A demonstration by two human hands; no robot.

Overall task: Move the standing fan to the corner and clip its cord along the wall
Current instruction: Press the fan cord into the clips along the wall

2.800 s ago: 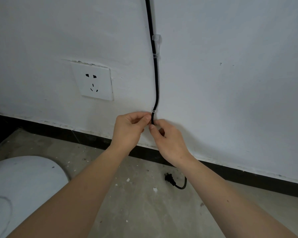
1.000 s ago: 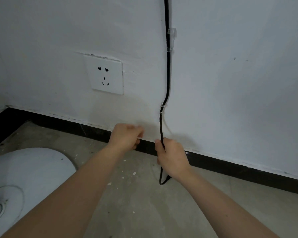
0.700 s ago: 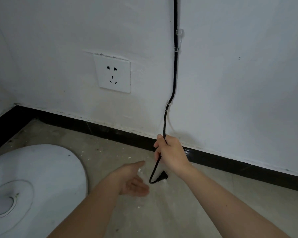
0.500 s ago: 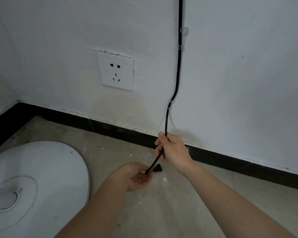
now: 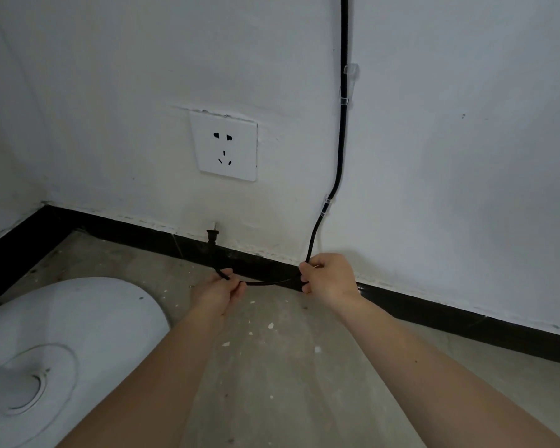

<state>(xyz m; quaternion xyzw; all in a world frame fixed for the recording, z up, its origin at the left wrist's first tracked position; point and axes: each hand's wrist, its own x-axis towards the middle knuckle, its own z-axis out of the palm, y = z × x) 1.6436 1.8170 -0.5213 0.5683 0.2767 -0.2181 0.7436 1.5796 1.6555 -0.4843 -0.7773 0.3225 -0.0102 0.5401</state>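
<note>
Since half a second earlier, the left hand has carried the plug up and leftward; it now points upward below the wall socket. The cord runs down the wall through an upper clip and a lower clip, then spans between both hands. The right hand is closed around the cord; the left fingers pinch it just behind the plug. The fan base stands near the corner. Clipping appears complete; the next move probably calls for aligning the prongs with the socket slots.
</note>
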